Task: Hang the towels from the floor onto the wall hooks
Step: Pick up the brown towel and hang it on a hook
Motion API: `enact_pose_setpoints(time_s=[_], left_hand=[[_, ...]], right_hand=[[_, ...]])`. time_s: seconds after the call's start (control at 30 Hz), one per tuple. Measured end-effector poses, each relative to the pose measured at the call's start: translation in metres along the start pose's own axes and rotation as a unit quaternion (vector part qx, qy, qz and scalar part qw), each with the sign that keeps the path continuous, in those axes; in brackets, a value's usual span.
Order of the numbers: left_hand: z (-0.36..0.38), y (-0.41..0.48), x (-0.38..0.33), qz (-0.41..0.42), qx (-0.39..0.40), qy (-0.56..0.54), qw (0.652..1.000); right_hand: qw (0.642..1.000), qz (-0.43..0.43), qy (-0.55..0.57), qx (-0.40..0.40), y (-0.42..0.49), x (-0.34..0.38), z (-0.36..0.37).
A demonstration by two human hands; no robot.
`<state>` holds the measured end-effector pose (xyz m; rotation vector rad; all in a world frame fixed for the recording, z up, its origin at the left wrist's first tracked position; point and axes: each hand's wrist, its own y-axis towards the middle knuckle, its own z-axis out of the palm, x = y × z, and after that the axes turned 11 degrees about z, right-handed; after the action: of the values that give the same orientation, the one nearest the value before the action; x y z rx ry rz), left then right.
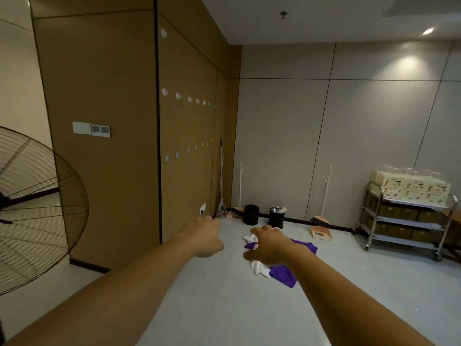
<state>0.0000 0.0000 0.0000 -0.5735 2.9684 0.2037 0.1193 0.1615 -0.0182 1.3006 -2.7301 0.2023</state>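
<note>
- Your right hand (268, 247) covers the middle of the towels (284, 273) on the floor (224, 308), so you see only purple and white edges around it.
- The heap runs roughly from near you toward the far wall; single towels are hard to separate.
- Your right hand is spread loosely, holding nothing.
- Your left hand (205, 237) is loosely curled and empty; its fingertips are turned away from you.
- The hooks (178, 96) sit in rows on the brown wall to your left.

Both arms outstretched, hands (205, 237) (268, 245) seemingly empty
</note>
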Motion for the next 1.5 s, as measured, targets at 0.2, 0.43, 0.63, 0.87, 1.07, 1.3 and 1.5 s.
enact_pose_setpoints(time_s=[0.2, 0.43, 0.63, 0.87, 1.07, 1.3, 1.5], left_hand=[[0.001, 0.072, 0.052, 0.002, 0.000, 0.005, 1.000], [0.016, 0.172, 0.098, 0.000, -0.003, 0.009, 1.000], [0.028, 0.273, 0.137, -0.025, -0.002, -0.002, 1.000], [0.048, 0.386, 0.186, -0.043, -0.009, -0.026, 0.999], [0.066, 0.482, 0.254, -0.043, -0.016, -0.012, 0.999], [0.063, 0.596, 0.338, 0.004, -0.002, -0.018, 1.000], [0.072, 0.682, 0.392, 0.032, 0.008, -0.006, 0.999]], right_hand=[[1.000, 0.026, 0.012, 0.002, 0.086, 0.013, -0.002], [1.000, 0.025, -0.002, 0.009, 0.199, 0.001, -0.003], [1.000, 0.008, -0.009, 0.003, 0.302, -0.019, -0.018], [1.000, -0.009, -0.008, 0.015, 0.422, -0.042, -0.028], [1.000, -0.009, -0.016, 0.014, 0.538, -0.037, -0.021], [1.000, 0.013, -0.010, 0.006, 0.669, -0.013, -0.022], [0.999, 0.027, -0.016, 0.015, 0.766, -0.005, -0.020]])
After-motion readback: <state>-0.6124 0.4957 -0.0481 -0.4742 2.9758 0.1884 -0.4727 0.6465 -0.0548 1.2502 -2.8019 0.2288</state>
